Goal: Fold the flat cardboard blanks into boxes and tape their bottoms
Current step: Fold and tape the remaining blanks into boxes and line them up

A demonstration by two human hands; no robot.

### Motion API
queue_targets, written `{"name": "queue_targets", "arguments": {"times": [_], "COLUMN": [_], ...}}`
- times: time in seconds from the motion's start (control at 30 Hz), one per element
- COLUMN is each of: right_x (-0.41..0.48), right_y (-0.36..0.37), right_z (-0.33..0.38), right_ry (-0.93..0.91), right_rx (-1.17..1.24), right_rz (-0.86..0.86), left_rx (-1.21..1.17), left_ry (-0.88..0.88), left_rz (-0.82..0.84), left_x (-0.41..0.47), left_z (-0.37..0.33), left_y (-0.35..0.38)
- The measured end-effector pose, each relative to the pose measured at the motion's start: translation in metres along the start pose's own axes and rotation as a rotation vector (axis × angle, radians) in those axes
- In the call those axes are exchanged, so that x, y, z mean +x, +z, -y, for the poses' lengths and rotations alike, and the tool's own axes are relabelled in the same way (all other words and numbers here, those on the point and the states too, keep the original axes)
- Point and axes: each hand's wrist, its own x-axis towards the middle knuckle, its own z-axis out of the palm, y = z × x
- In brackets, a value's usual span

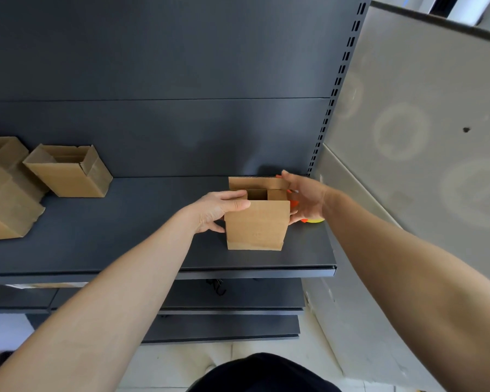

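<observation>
A small brown cardboard box (255, 224) stands on the dark shelf (125, 222), its flaps partly open on top. My left hand (218, 210) grips its left side, thumb laid over the near flap's top edge. My right hand (306, 199) holds the right side with the fingers spread against the far flap and the box's edge. Behind my right hand an orange and yellow tape dispenser (311, 220) peeks out, mostly hidden.
Folded boxes sit at the shelf's left: one open-topped box (68, 171) and others (6, 193) partly cut off by the frame. A grey panel (422, 123) stands right of the shelf's slotted upright (331, 97). Lower shelves (232, 298) lie below.
</observation>
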Motion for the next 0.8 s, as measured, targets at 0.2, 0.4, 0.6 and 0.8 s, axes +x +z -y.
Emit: {"name": "queue_targets", "arguments": {"times": [0.2, 0.4, 0.6, 0.8], "right_x": [0.002, -0.002, 0.005, 0.008], "right_y": [-0.001, 0.000, 0.005, 0.009], "right_z": [0.002, 0.001, -0.004, -0.003], "right_ry": [0.031, 0.026, 0.002, -0.002], "right_rx": [0.030, 0.009, -0.230, -0.262], "right_rz": [0.004, 0.007, -0.050, -0.088], "left_rx": [0.104, 0.114, 0.188, 0.189], "left_ry": [0.096, 0.138, 0.134, 0.115], "left_rz": [-0.147, -0.238, -0.188, -0.271], "left_x": [0.002, 0.002, 0.000, 0.002], "left_z": [0.004, 0.008, 0.004, 0.001], "left_y": [0.012, 0.013, 0.015, 0.022]}}
